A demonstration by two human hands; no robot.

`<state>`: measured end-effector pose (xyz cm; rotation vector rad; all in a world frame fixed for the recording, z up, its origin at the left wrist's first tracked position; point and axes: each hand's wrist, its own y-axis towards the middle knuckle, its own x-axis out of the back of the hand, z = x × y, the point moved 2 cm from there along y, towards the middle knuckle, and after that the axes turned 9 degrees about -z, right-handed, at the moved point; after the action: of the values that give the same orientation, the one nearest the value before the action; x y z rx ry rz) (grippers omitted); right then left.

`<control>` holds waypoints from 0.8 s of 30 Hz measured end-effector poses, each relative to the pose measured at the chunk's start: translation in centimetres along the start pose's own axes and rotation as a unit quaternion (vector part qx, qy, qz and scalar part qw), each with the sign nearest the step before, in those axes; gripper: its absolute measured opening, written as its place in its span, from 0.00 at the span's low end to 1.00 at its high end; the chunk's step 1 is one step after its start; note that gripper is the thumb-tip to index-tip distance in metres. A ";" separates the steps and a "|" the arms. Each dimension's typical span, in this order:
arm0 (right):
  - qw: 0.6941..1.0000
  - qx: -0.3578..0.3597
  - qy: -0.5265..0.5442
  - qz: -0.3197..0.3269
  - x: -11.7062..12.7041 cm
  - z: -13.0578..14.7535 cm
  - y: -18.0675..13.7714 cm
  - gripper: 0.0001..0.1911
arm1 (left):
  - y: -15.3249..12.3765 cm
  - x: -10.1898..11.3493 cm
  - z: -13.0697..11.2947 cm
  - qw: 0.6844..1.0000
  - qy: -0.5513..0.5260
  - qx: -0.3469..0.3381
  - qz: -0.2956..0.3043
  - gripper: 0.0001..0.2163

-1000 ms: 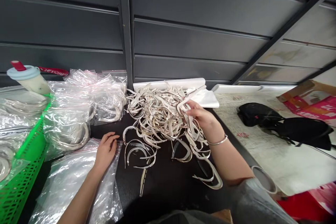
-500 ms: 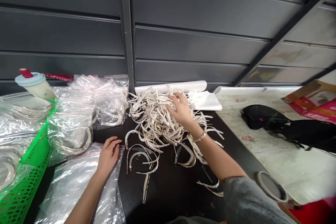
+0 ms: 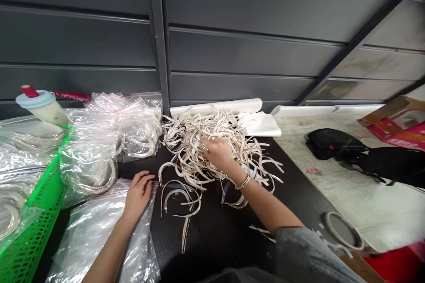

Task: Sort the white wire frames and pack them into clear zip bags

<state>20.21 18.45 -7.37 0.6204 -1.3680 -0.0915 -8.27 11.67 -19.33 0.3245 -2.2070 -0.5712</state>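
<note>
A tangled heap of pale curved bands (image 3: pixel 212 141) lies on the black table (image 3: pixel 215 234). My right hand (image 3: pixel 217 154) is in the middle of the heap, fingers curled down among the bands; what they grip is hidden. A silver bangle circles that wrist. My left hand (image 3: pixel 138 193) lies flat, fingers apart, on a clear plastic bag (image 3: pixel 96 234) at the table's front left. A few loose bands (image 3: pixel 179 196) lie between the two hands.
Filled clear bags (image 3: pixel 109 141) pile at the left beside a green basket (image 3: pixel 29 230) and a bottle with a red cap (image 3: pixel 41 105). White paper rolls (image 3: pixel 232 107) lie behind the heap. A black bag (image 3: pixel 358 154), cardboard box (image 3: pixel 395 121) and tape roll (image 3: pixel 341 232) are at the right.
My right hand dropped from holding a band up at the right of the heap, reached to the heap's back, then pulled down into its middle. The left hand stayed on the bag.
</note>
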 end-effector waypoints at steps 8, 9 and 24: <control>0.916 -0.141 0.358 -0.113 3.7 -2.8 -0.1 0.16 | 0.0 -0.1 -0.1 1.000 -0.001 -0.005 0.005 0.12; 0.907 -0.124 0.383 -0.120 4.1 -2.5 -0.7 0.14 | 0.0 -0.1 -0.2 1.000 -0.001 -0.005 0.003 0.12; 0.911 0.234 0.265 0.212 2.5 3.2 -11.2 0.18 | -0.2 0.0 -0.6 1.000 -0.001 0.007 0.005 0.12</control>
<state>21.05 6.90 -10.15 0.6656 -0.9567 0.7300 -7.81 11.39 -19.11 0.3191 -2.2139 -0.5516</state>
